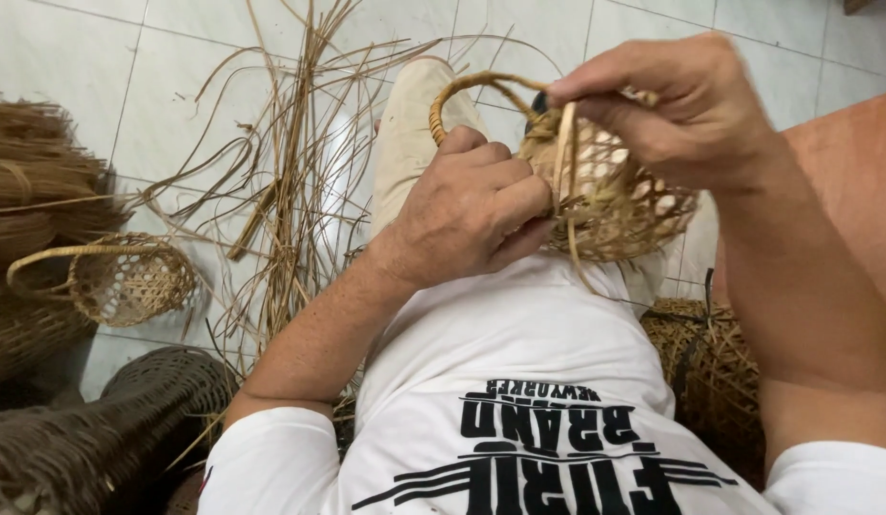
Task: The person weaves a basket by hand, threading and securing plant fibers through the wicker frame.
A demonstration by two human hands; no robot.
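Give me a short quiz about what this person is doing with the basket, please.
1. True or false: both hands grip the small basket held above the lap.
2. Which hand pinches the top of the handle? A) left hand B) right hand
3. Fill in: a second small basket with a handle lies on the ____ floor, beside loose strips.

Key
1. True: the left hand holds its side and the right hand its top.
2. B
3. tiled
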